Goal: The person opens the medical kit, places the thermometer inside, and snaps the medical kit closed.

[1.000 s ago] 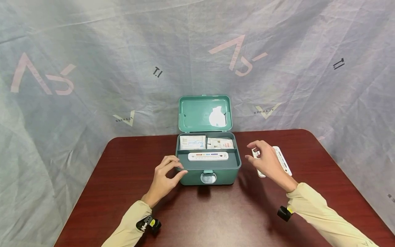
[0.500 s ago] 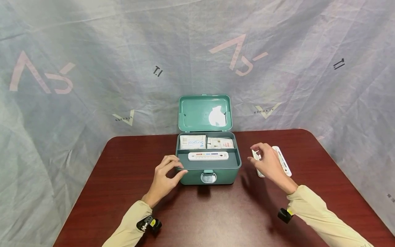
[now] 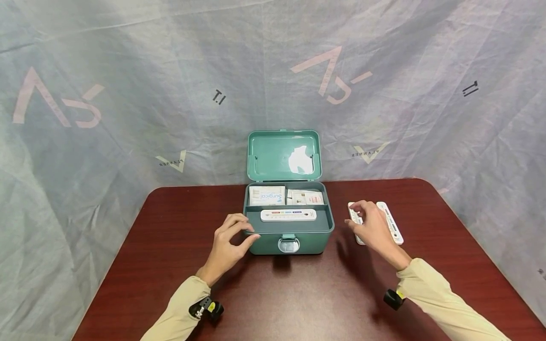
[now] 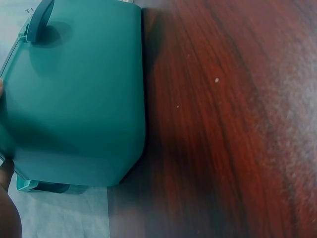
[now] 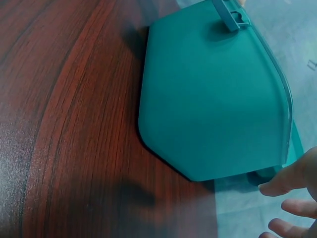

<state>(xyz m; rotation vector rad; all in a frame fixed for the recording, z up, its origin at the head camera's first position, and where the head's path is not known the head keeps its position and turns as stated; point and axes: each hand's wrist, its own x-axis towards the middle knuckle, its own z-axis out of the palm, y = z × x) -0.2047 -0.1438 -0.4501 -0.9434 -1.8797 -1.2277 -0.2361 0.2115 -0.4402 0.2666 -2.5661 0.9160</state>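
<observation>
The teal first-aid box (image 3: 307, 242) stands with its lid (image 3: 273, 154) raised. My left hand (image 3: 226, 244) holds its front left corner, thumb and fingertips at the rim. In the left wrist view, two fingertips (image 4: 6, 171) meet the rim. Inside the front compartment lies a flat white strip (image 3: 288, 215) printed with a scale and coloured marks, like a thermometer. My right hand (image 3: 371, 225), fingers loosely bent, hovers over a similar white strip (image 3: 356, 219), partly hiding it. Another strip (image 3: 391, 225) lies just to its right. In the right wrist view the right fingers hold nothing.
In the box's rear compartments sit a white packet marked Surgical (image 3: 267, 195) and several small white packets (image 3: 304, 197). The front latch (image 3: 288, 244) hangs on the box. Behind the dark red table (image 3: 187, 208) hangs a grey cloth (image 3: 149, 94).
My right hand has lowered slightly and shifted a little right over the nearer strip, uncovering its top end. The left hand keeps its place on the box corner.
</observation>
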